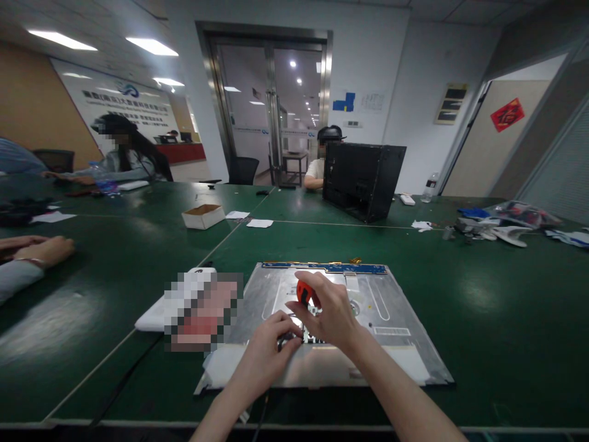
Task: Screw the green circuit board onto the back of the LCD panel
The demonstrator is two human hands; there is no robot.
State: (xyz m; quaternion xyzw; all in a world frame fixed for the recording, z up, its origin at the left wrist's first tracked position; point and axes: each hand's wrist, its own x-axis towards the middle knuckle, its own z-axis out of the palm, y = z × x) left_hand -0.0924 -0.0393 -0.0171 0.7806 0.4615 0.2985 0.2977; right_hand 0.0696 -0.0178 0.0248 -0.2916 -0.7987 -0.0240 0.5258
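A silvery flat display panel (402, 310) lies face down on the green table in front of me, a blue circuit strip (338, 268) along its far edge. My right hand (334, 310) is closed on the red-and-black handle of a screwdriver (303, 292), held upright over the panel's middle. Below the handle, my left hand (271, 347) pinches its fingers close to the screwdriver's lower end, beside a small circuit board (313, 337). A dark piece shows at those fingers; what they grip cannot be made out. White film (405, 363) covers the panel's near part.
A white device (159, 310) and a blurred-out item lie left of the panel. Farther off stand an open small box (203, 217) and a black computer case (363, 181). Loose parts and bags (510, 221) lie at the right. Another person's hands (46, 252) rest at the left.
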